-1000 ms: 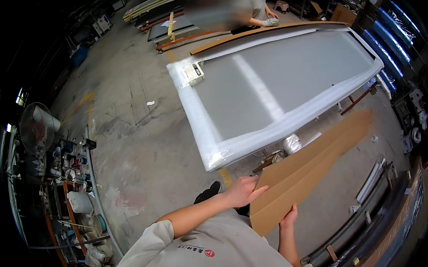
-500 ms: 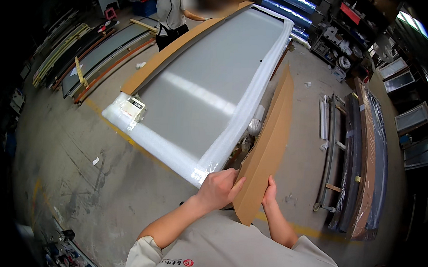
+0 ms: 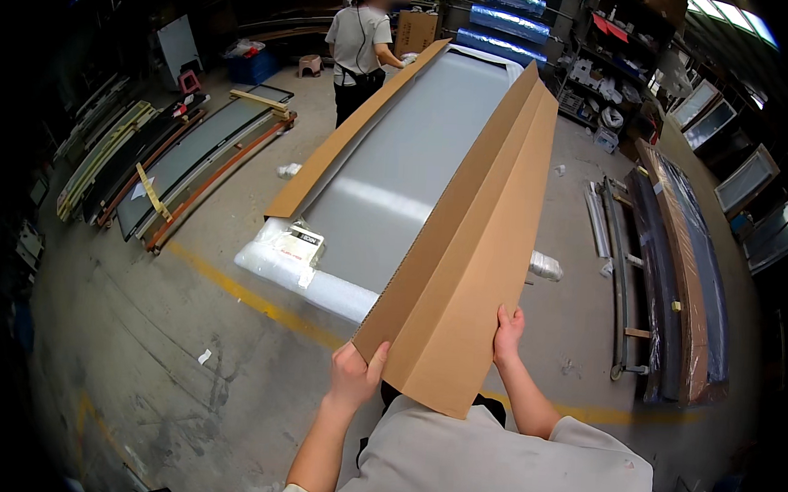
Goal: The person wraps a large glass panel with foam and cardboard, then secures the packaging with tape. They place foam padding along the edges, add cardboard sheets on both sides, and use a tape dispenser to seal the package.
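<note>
A long, creased strip of brown cardboard [image 3: 473, 277] stretches away from me, its near end between my two hands. My left hand [image 3: 356, 371] grips its left edge, thumb on top. My right hand [image 3: 509, 334] is closed on the right edge, with the fingers partly hidden beneath. Behind the strip lies a large grey panel [image 3: 385, 165], its near edge wrapped in white foam [image 3: 338, 296]. The strip covers the panel's right side. Another cardboard strip [image 3: 356, 128] sits along the panel's left edge. A small box [image 3: 301, 244] is taped at the near left corner.
A co-worker [image 3: 358, 44] stands at the panel's far left, one hand by the cardboard. Wrapped panels [image 3: 677, 279] rest on a rack at right. More panels and frames [image 3: 202, 165] lie at left. Blue film rolls [image 3: 510, 25] and loaded shelves [image 3: 608, 70] stand at the back.
The cardboard strip has swung left and opened out, now overlapping the panel's right side. My left hand has shifted left to its left edge. The view has tilted up.
</note>
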